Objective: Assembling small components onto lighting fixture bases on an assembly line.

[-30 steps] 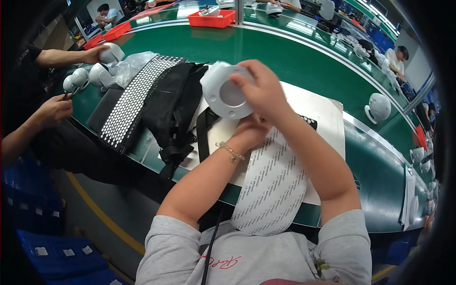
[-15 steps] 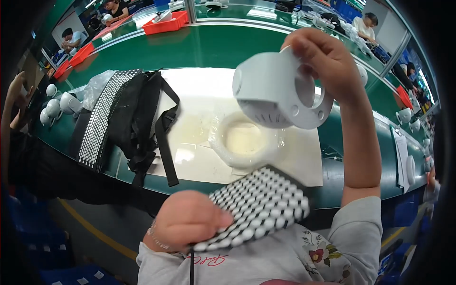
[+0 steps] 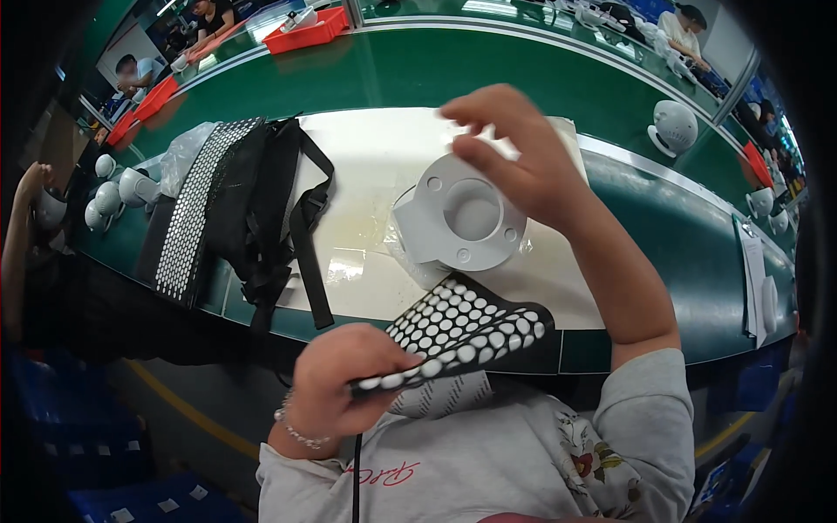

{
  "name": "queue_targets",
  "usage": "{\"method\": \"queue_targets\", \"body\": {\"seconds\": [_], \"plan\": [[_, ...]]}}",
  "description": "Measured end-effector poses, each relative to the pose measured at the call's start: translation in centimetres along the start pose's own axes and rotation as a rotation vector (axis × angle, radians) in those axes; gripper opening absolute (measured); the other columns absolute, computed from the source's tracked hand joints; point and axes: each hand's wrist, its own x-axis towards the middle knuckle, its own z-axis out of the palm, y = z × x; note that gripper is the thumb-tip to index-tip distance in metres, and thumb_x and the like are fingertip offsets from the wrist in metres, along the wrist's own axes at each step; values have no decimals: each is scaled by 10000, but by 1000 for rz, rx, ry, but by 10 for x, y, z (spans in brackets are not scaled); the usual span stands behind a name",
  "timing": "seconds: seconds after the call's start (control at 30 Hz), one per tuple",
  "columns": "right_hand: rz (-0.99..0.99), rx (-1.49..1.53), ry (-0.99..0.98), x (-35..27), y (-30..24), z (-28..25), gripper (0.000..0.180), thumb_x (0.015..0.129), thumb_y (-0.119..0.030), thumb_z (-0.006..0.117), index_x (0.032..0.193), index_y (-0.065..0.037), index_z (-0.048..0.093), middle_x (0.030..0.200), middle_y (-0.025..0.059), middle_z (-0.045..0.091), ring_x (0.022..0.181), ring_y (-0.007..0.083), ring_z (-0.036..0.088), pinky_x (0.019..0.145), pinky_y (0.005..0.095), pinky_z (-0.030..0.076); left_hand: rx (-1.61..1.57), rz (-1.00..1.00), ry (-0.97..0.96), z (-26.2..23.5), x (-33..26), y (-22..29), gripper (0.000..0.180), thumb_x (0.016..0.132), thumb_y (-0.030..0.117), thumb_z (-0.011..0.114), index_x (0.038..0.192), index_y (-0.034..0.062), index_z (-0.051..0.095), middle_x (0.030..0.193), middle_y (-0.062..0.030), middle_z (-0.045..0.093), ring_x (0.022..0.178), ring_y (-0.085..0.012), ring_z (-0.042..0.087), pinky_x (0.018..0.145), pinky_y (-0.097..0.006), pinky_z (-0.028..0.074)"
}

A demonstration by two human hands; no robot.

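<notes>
My left hand (image 3: 344, 375) is closed on one end of a black sheet with rows of white dots (image 3: 462, 322). The sheet bends along its length and its far corner comes close to the work mat's front edge. A white plastic housing (image 3: 423, 231) with a round opening and small round feet rests on the wrapped ring pad (image 3: 425, 275), covering most of it. Above the housing's far right side, my right hand (image 3: 519, 152) hangs with fingers spread and nothing in them. Under the dotted sheet shows a pale paper backing with print (image 3: 445, 394).
A black strapped bundle with a dotted panel (image 3: 235, 209) lies on the left of the white mat (image 3: 349, 144). White camera-like units (image 3: 106, 199) stand farther left; another (image 3: 673, 128) is at the far right. A clipboard (image 3: 754, 279) lies right. Other people work across the green bench.
My right hand has brought the white housing down onto the ring pad and let go of it. The dotted sheet in my left hand has bent and turned slightly.
</notes>
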Motion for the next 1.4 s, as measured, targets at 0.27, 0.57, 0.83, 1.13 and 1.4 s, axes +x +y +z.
{"method": "queue_targets", "body": {"seconds": [0.27,0.57,0.83,1.13,1.4], "plan": [[-96,201,-229,-63,-59,-24,440,642,-277,736,960,-41,543,933,91,571,823,193,551,657,302,398,-13,-68,193,23,-16,-18,272,604,-73,655,814,7,502,723,-113,588,602,-196,566,535,-272,443],[-214,33,-134,-74,-68,-3,345,642,-179,729,919,-51,568,817,50,585,680,193,547,577,295,389,188,-72,294,25,-15,-16,283,568,-16,726,774,22,537,656,-84,586,556,-194,580,492,-262,440],[-135,204,-200,-73,-63,-2,240,637,-79,706,827,-41,563,898,88,564,852,224,518,710,317,415,334,93,194,28,-9,-17,298,558,42,758,750,40,530,618,-65,570,495,-201,543,446,-268,404],[-90,261,-123,-78,-67,2,297,671,-61,661,941,-69,537,850,74,572,741,231,542,666,335,397,335,-8,234,24,-8,-10,255,562,73,762,663,33,531,590,-73,557,483,-199,530,429,-270,388],[-317,145,-41,-79,-58,11,393,640,43,683,957,-57,474,815,97,592,691,219,586,604,309,434,252,-85,257,25,-10,-13,253,593,84,745,615,26,500,532,-65,483,441,-200,469,412,-271,349]]}}
